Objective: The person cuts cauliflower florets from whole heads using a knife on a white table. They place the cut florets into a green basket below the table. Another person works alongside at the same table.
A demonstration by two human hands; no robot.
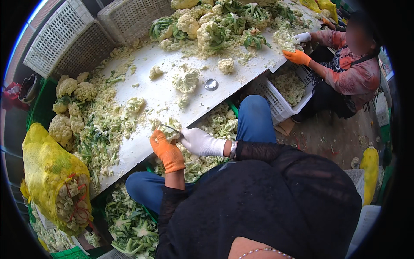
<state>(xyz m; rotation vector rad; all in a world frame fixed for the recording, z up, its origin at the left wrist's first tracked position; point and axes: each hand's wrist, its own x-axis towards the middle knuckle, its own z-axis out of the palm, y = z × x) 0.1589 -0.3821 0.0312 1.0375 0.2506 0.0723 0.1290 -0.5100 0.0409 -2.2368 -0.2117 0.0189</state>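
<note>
My left hand [167, 151], in an orange glove, grips a cauliflower piece [172, 132] over the near edge of the white table [152, 87]. In a white knitted glove, my right hand [200, 141] is shut on a small knife [170, 128]. Its blade lies across the cauliflower piece; how deep it cuts, I cannot tell. Directly below both hands, cut cauliflower florets [194, 162] fill a container between my knees. Beyond the hands, a trimmed cauliflower head [185, 78] and a smaller floret [183, 101] rest on the tabletop.
A round metal object [211, 84] sits on the table. Whole cauliflowers [207, 32] are heaped at the back. A yellow mesh sack [48, 174] leans at the left. Leaf trimmings [132, 223] fill a lower container. At right, a co-worker [349, 74] handles cauliflower above a white crate [275, 100].
</note>
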